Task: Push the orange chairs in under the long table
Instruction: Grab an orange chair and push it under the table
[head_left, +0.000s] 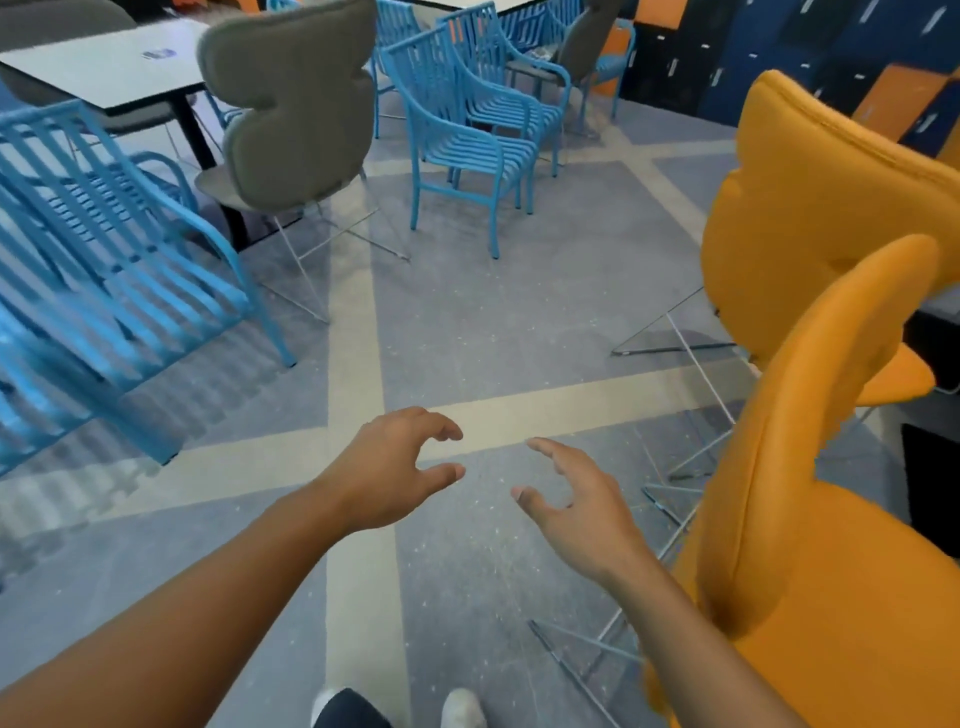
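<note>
Grey tiled floor (467, 322); two orange chairs (810, 467) at right. Left hand (395, 467) and right hand (582, 512) loosely curled, holding nothing.

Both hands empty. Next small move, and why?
Probably reach the right hand across to the backrest of the nearest orange chair: it and the left hand hover over the floor holding nothing, and that chair stands untouched just to their right.

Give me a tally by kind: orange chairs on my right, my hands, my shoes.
Orange chairs: 2, far and near
Hands: 2, left and right, both holding nothing
Shoes: 2, left and right
Total: 6
</note>
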